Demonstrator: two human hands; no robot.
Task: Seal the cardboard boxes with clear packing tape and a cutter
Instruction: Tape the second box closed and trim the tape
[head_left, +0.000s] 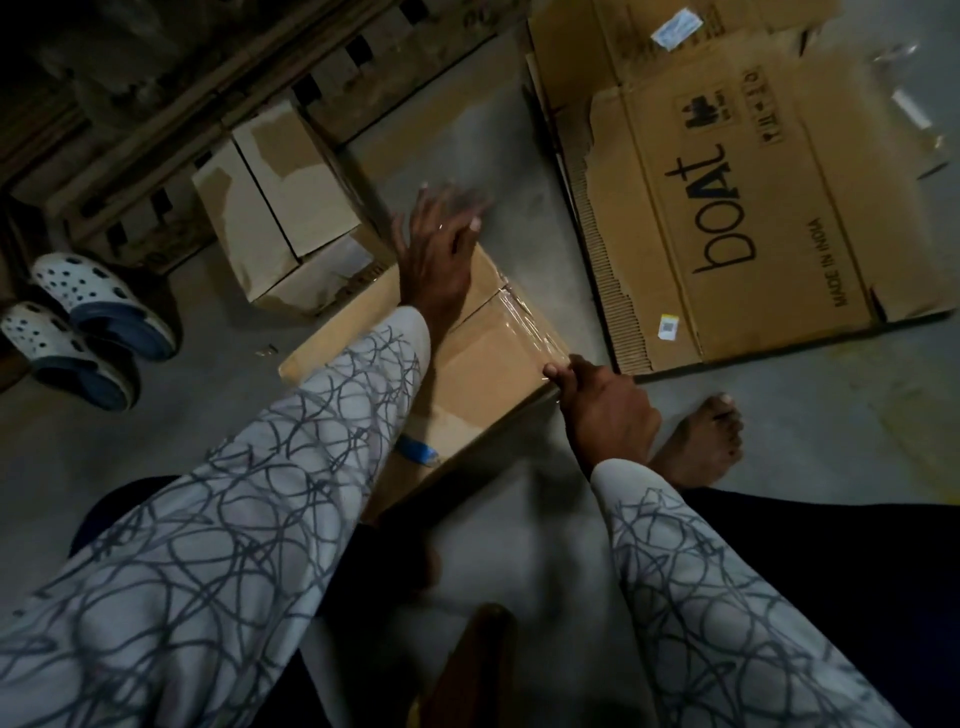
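A brown cardboard box (483, 374) lies on the concrete floor in front of me, its flaps closed. Clear packing tape (524, 317) runs along its right edge, shiny and wrinkled. My left hand (441, 249) lies flat on the far end of the box top, fingers spread and blurred. My right hand (597, 400) grips the near right corner of the box, its fingers curled over the tape there. A blue object (418, 451), possibly the cutter, pokes out beside the box under my left sleeve.
Two more cardboard boxes (275, 208) stand at the back left. A flattened printed carton (727, 208) lies on the floor to the right. White and blue clogs (88, 322) sit at the left. My bare foot (701, 441) rests by the box.
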